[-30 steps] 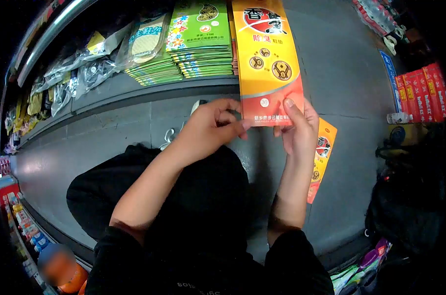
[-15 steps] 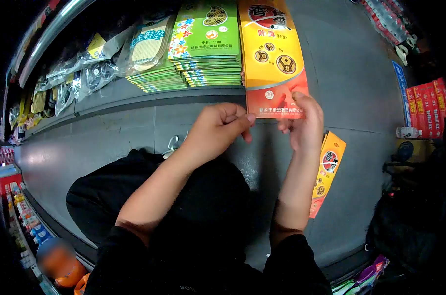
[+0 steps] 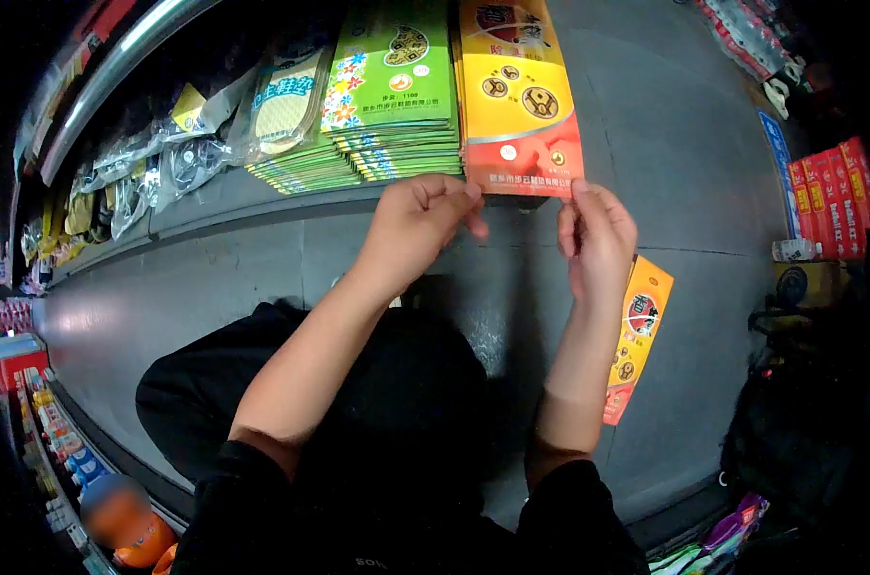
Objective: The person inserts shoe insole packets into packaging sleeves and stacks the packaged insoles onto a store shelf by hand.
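Our grip is a light two-handed pinch: the left hand (image 3: 417,228) at the near left corner of the yellow-and-red packet (image 3: 523,115), the right hand (image 3: 603,230) at the other. We have just slid it farther over the shelf (image 3: 200,213), so its near edge now sits almost in line with the green packets (image 3: 392,91) beside it. Another yellow packet (image 3: 638,335) lies on the floor (image 3: 674,192) near our right forearm.

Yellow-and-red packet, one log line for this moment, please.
left hand: at lower left corner | right hand: at lower right corner | packet: beside green packets | similar packet: floor
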A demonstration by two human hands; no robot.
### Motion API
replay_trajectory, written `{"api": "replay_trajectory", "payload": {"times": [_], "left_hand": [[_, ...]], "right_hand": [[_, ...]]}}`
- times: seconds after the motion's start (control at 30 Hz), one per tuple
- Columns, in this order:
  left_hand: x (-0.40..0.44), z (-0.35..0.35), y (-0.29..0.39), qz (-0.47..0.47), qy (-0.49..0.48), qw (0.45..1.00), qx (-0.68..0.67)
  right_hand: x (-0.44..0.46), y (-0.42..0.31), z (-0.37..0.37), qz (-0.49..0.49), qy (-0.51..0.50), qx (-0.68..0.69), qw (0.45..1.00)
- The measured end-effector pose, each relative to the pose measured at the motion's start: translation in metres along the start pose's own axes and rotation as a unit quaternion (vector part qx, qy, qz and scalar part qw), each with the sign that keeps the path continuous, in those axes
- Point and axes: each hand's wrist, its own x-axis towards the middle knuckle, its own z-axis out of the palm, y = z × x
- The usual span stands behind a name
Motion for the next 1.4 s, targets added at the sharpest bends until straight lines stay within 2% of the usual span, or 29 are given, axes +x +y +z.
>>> {"api": "replay_trajectory", "payload": {"times": [0.27, 0.37, 0.53, 0.63, 0.83, 0.9, 1.13, 1.27, 1.33, 1.37, 1.4], "left_hand": [[0.020, 0.002, 0.001, 0.022, 0.052, 0.998, 0.010], [0.023, 0.004, 0.000, 0.025, 0.067, 0.997, 0.007], [0.026, 0.004, -0.003, 0.038, 0.067, 0.997, -0.011], [0.029, 0.006, -0.002, 0.039, 0.091, 0.995, -0.008], [0.032, 0.011, -0.005, 0.042, 0.113, 0.991, -0.050], [0.032, 0.015, -0.003, 0.013, 0.136, 0.986, -0.091], [0.030, 0.016, -0.004, 0.008, 0.147, 0.983, -0.106], [0.015, 0.004, 0.002, 0.039, 0.148, 0.984, -0.089], [0.004, -0.009, 0.009, 0.049, 0.159, 0.983, -0.076], [-0.002, -0.018, 0.014, 0.136, 0.200, 0.968, -0.063], [-0.007, -0.029, 0.020, 0.222, 0.237, 0.945, -0.047]], "right_hand": [[0.024, -0.010, 0.014, 0.010, 0.019, -0.084, 0.996], [0.028, -0.006, 0.011, 0.022, 0.022, -0.073, 0.997], [0.027, 0.003, 0.005, -0.027, 0.027, -0.006, 0.999], [0.030, 0.001, 0.008, -0.022, 0.011, 0.007, 1.000], [0.038, 0.001, 0.008, -0.023, -0.004, 0.010, 1.000], [0.040, 0.003, 0.007, -0.022, -0.003, 0.011, 1.000], [0.041, 0.003, 0.007, -0.016, -0.005, -0.005, 1.000], [0.039, -0.006, 0.008, -0.007, 0.011, -0.037, 0.999], [0.040, -0.014, 0.005, -0.047, 0.058, -0.021, 0.997], [0.042, -0.019, 0.001, -0.087, 0.035, -0.025, 0.995], [0.044, -0.022, 0.002, -0.085, 0.035, -0.024, 0.995]]}}
